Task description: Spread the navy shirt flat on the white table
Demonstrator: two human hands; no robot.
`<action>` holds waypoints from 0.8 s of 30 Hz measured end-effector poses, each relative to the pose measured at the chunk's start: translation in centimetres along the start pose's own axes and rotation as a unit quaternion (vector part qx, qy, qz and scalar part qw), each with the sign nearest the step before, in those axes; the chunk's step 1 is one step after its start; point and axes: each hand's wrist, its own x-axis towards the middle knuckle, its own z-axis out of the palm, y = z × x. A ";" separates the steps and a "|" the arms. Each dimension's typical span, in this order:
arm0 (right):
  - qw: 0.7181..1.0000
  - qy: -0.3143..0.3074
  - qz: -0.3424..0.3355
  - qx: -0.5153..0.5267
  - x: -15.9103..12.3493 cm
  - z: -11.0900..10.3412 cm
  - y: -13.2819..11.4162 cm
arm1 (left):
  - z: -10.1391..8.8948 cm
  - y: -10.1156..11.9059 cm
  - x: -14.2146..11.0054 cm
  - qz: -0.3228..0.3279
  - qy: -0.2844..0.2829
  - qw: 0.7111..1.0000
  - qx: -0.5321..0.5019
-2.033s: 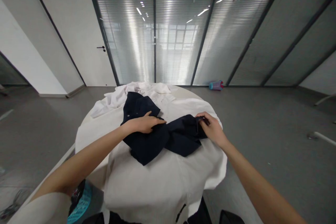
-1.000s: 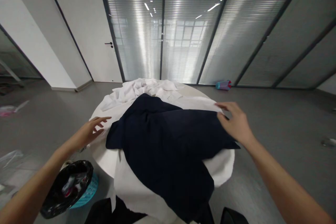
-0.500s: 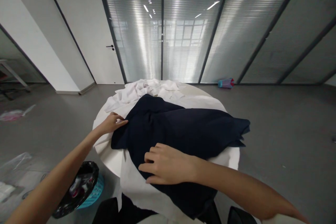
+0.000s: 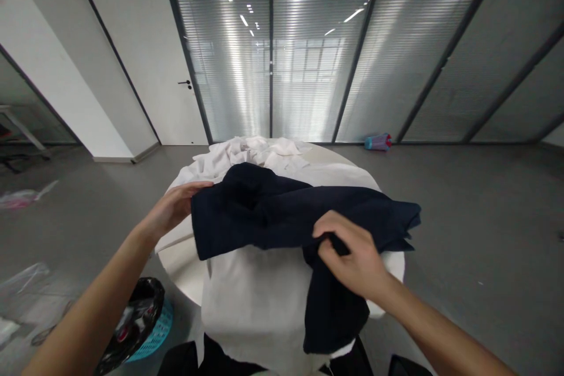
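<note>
Navy fabric of the dark garment point(image 4: 282, 211) lies across the round table point(image 4: 185, 258), our left hand point(image 4: 174, 208) and right hand point(image 4: 352, 258) each closed on an edge; we advise matching both edges level when folding.

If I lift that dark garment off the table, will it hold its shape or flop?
Likely floppy: the dark garment sags between the left hand and right hand, and one end droops over the table edge. It probably weighs little, since pinching fingers bunch it. It may slide on the white cloth.
</note>
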 end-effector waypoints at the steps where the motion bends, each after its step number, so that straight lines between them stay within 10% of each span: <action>1: 0.999 0.032 0.019 -0.025 0.0 -1.7 0.9 | 1.0 0.0 -0.2 0.023 -0.007 1.000 -0.013; 6: 0.946 0.060 0.161 -0.275 -1.7 -7.9 8.6 | 6.5 -2.6 1.1 0.038 -0.098 0.984 0.146; 10: 0.865 -0.102 0.314 -0.377 -4.2 -8.6 13.7 | 8.9 -5.9 4.4 0.074 -0.086 0.956 0.271; 14: 0.832 -0.214 0.333 -0.390 -4.1 -7.8 12.9 | 8.9 -7.9 7.1 0.116 -0.017 0.923 0.367; 19: 0.839 -0.213 0.386 -0.320 -0.2 -7.5 9.8 | 6.7 -7.6 7.7 0.058 0.066 0.883 0.460; 24: 0.848 -0.246 0.447 -0.146 2.3 -6.1 11.0 | 5.9 -7.1 6.4 -0.119 -0.007 0.936 0.330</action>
